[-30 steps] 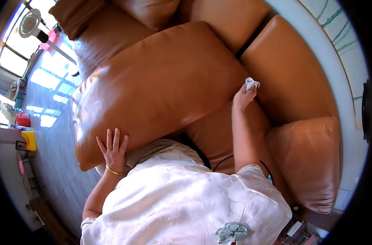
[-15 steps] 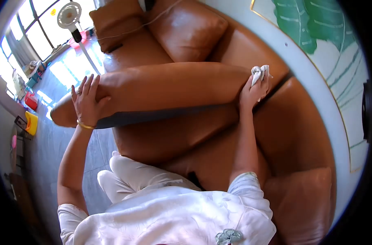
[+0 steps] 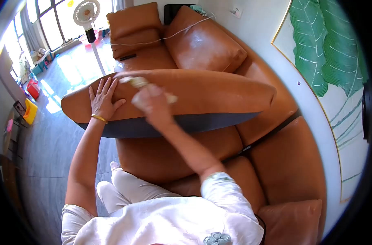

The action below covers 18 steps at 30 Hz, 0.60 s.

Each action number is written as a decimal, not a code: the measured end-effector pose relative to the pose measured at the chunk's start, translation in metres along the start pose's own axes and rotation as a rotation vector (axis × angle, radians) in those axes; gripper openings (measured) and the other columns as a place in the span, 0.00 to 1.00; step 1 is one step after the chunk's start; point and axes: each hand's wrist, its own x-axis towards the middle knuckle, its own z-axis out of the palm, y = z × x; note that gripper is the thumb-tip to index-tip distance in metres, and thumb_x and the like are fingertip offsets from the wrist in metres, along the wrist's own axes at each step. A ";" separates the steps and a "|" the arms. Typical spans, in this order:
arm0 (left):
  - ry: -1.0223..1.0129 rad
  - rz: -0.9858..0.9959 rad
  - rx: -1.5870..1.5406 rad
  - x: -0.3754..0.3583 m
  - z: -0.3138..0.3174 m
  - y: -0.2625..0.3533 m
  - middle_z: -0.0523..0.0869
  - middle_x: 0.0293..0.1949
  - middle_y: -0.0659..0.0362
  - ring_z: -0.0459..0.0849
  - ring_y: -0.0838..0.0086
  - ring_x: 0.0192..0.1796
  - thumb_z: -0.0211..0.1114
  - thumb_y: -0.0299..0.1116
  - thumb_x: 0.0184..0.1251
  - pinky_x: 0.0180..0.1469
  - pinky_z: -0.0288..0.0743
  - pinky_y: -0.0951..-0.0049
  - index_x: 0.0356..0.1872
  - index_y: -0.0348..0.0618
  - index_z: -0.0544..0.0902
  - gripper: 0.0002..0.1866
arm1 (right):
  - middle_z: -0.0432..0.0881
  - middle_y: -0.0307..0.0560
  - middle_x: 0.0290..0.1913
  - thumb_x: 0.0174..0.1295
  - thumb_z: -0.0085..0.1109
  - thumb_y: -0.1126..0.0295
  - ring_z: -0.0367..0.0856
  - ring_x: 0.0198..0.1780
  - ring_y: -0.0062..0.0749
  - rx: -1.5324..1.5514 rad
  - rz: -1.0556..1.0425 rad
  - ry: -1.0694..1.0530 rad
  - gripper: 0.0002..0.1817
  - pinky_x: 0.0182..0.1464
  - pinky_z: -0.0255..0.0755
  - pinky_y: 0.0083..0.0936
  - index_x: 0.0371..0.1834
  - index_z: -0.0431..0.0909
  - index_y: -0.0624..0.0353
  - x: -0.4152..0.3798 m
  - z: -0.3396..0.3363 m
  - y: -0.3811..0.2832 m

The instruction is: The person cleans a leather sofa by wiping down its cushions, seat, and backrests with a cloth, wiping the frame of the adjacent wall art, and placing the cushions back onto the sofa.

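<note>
A long brown leather cushion (image 3: 210, 92) with a dark grey underside stands tilted across the brown sofa (image 3: 292, 159). My left hand (image 3: 104, 100), fingers spread and a gold bangle at the wrist, lies flat on its left part. My right hand (image 3: 151, 102), blurred by motion, is closed on a pale cloth (image 3: 137, 82) at the cushion's surface, just right of my left hand. Part of the cloth sticks out beyond the fingers.
Brown pillows (image 3: 208, 38) lie at the sofa's back, with a white cable across them. A white fan (image 3: 87, 14) stands on the floor at the upper left. A yellow stool (image 3: 30, 111) is at far left. A leaf picture (image 3: 316, 53) hangs on the right wall.
My right hand has moved left with the cloth, from the cushion's right end to near my left hand. My left hand stays spread on the cushion. The camera view has shifted.
</note>
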 end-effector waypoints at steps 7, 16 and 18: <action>0.069 0.028 0.007 0.005 0.012 0.019 0.61 0.74 0.63 0.52 0.64 0.77 0.60 0.64 0.56 0.74 0.30 0.40 0.73 0.62 0.61 0.43 | 0.72 0.67 0.56 0.66 0.49 0.76 0.70 0.56 0.60 -0.968 0.475 0.619 0.15 0.60 0.63 0.47 0.54 0.72 0.72 -0.112 -0.209 0.166; -0.056 -0.021 -0.005 0.007 -0.005 0.015 0.61 0.74 0.63 0.52 0.64 0.77 0.61 0.63 0.57 0.75 0.32 0.44 0.73 0.63 0.60 0.43 | 0.69 0.63 0.54 0.62 0.48 0.67 0.64 0.60 0.63 -0.400 0.152 0.121 0.24 0.60 0.58 0.53 0.61 0.69 0.68 -0.073 -0.035 0.032; -0.030 0.002 -0.005 0.003 -0.004 0.013 0.61 0.74 0.62 0.53 0.63 0.77 0.61 0.62 0.57 0.75 0.32 0.43 0.73 0.62 0.61 0.43 | 0.69 0.63 0.57 0.63 0.46 0.69 0.64 0.61 0.63 -0.348 0.299 0.280 0.23 0.64 0.54 0.53 0.61 0.69 0.67 -0.073 -0.068 0.051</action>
